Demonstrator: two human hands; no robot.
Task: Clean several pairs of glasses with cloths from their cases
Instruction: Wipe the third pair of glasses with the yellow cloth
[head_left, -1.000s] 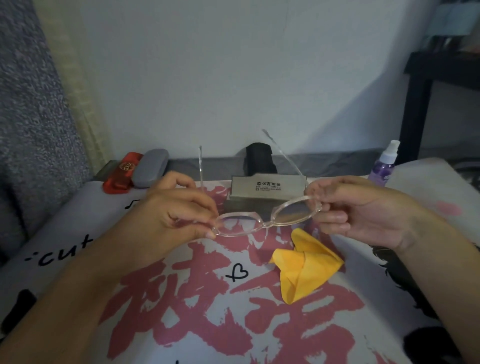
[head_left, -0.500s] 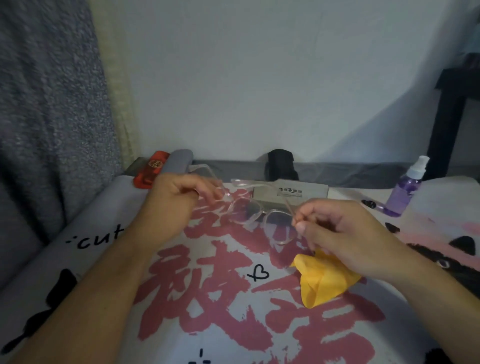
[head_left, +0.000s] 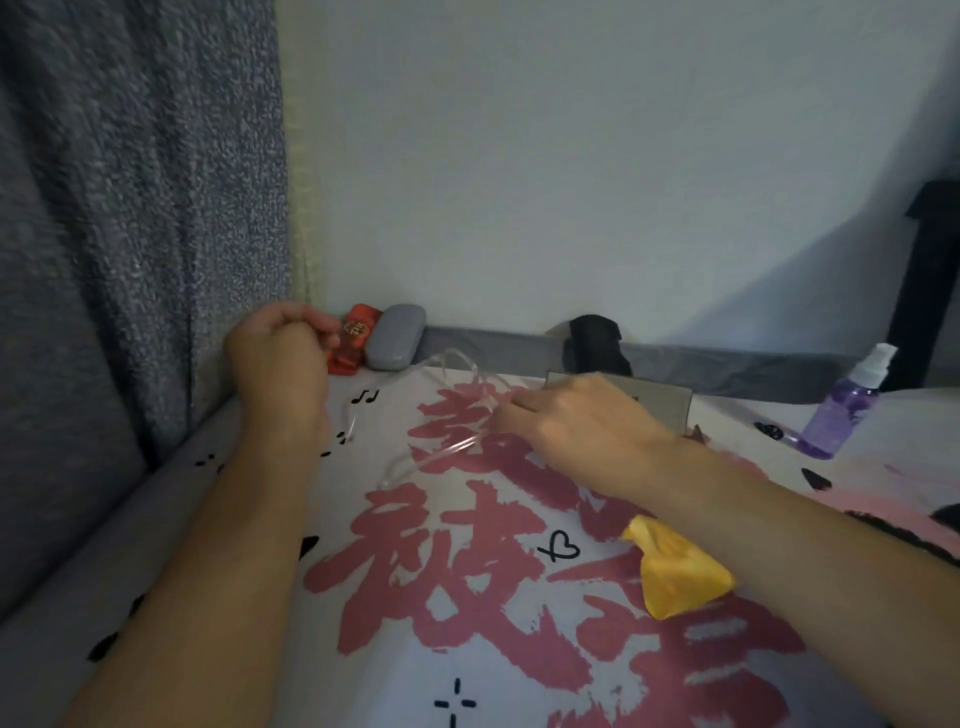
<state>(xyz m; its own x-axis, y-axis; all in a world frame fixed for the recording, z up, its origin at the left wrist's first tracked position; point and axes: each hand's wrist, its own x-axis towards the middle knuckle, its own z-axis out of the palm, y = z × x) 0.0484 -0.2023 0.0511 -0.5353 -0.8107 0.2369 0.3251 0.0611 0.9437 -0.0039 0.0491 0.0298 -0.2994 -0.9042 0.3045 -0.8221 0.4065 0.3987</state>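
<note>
Pinching the clear glasses (head_left: 441, 410) mid-bed, the right hand (head_left: 571, 421) holds them; left hand (head_left: 278, 358) fingers curl, contents unclear. Yellow cloth (head_left: 675, 571) lies unused nearby; closed cases (head_left: 395, 338) at the far edge suggest more pairs remain.

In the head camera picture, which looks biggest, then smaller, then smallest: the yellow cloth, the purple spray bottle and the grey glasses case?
1. Yellow cloth, though it lies nearest the camera.
2 and 3. Purple spray bottle and grey glasses case look too alike to rank.
</note>
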